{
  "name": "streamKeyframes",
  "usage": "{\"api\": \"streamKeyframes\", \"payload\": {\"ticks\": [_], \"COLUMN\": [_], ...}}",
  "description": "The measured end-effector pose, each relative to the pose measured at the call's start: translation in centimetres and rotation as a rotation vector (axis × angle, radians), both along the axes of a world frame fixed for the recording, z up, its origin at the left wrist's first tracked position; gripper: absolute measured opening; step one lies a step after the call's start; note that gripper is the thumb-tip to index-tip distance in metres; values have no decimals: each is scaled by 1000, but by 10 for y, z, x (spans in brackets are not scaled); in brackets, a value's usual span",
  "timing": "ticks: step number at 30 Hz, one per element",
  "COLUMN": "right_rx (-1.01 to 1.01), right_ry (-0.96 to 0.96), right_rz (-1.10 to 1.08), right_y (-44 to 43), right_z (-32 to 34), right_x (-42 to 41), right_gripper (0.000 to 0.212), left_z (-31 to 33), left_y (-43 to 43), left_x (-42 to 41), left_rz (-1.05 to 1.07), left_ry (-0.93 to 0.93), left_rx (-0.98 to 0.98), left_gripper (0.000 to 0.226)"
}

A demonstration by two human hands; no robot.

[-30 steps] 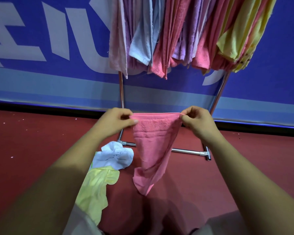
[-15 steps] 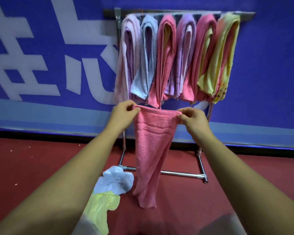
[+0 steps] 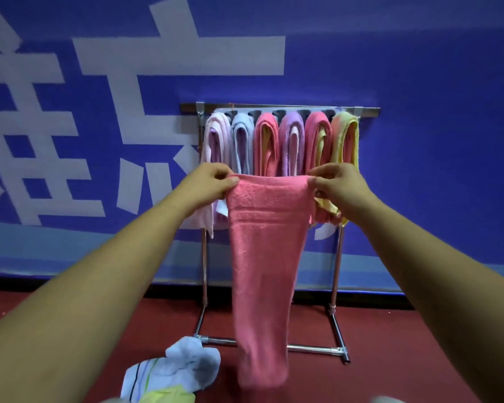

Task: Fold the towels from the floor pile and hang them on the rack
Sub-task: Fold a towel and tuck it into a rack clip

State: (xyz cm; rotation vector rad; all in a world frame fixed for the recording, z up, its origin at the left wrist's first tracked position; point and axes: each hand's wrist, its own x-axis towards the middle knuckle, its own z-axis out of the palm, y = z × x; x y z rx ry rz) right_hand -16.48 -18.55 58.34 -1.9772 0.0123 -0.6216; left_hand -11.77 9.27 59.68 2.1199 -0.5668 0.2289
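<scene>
Left hand [image 3: 213, 184] and right hand [image 3: 336, 186] pinch a pink towel [image 3: 265, 257] by its corners. Rack [image 3: 336, 271], twelve o'clock, holds folded towels [image 3: 266, 141]; the characters on the banner [image 3: 434, 68] are cropped.

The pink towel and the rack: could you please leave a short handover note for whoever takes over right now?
Left hand: fingers pinch the pink towel at its top left corner.
Right hand: fingers pinch its top right corner.
The towel hangs down between them, in front of the rack.
Done: six towel bundles hang side by side on the rack's top bar.
Left: hang the pink towel, then fold and hang the floor pile, where a light blue towel and a yellow towel show.
</scene>
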Motion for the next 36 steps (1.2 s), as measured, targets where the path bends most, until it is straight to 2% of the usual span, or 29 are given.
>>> {"api": "streamKeyframes", "payload": {"ticks": [4,7,10,13,15,17,20,25,29,33,36], "right_rx": [-170,-309,-352,-287,-199,-119,-76,-94,-120,-58,-28], "right_ry": [-30,-38,-36,-10,-5,4,2,-10,-8,15,30], "right_rz": [18,-1,-38,-42,-2,64,149,141,68,35,44], "right_y": [-1,-3,-7,-11,-11,-9,0,9,7,5,7], "right_z": [11,13,8,1,-2,-4,-1,1,-4,-7,-8], "right_x": [-9,-8,-3,0,1,3,3,5,11,14,13], "right_gripper": [9,9,7,11,13,10,5,10,10,12,12], "left_z": [8,16,18,18,20,25,30,25,24,25,25], "left_y": [-2,-4,-8,-16,-21,-25,-29,-31,-31,-27,-26], "left_x": [-5,-11,-23,-35,-43,-50,-57,-64,-63,-64,-63], "left_rz": [25,32,-138,-362,-499,-575,-635,-625,-460,-438,-438], "left_ry": [-84,-121,-101,-9,74,88,93,48,-289,-298,-356], "left_rx": [125,278,308,259,215,265,328,416,549,604,606], "left_gripper": [22,15,9,6,21,31,25,27,28,41,21]}}
